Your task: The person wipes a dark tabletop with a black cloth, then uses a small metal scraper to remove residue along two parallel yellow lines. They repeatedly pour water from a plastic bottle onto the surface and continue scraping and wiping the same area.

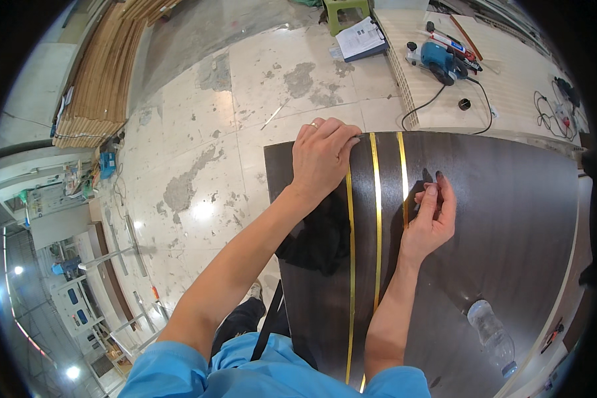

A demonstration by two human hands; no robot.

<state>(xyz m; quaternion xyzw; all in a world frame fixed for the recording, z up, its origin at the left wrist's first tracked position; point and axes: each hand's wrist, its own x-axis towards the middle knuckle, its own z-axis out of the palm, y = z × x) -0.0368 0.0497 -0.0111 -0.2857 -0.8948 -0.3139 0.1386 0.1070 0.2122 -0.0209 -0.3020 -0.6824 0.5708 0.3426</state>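
Head view: the left hand (322,156) lies flat, fingers together, on the far edge of the dark brown wooden panel (497,219), holding nothing. The right hand (434,215) has its grip pinched together on the rightmost thin brass inlay strip (402,169). The panel covers the tabletop. A clear plastic bottle (491,335) lies near the right forearm.

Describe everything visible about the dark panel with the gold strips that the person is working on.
The dark wood-grain panel lies flat, glossy, running away from the person. Three thin gold strips run along its length; the rightmost ends near the right hand, which pinches something small at that strip. The left hand presses flat near the far left corner. A black cloth and a clear plastic bottle lie on it.
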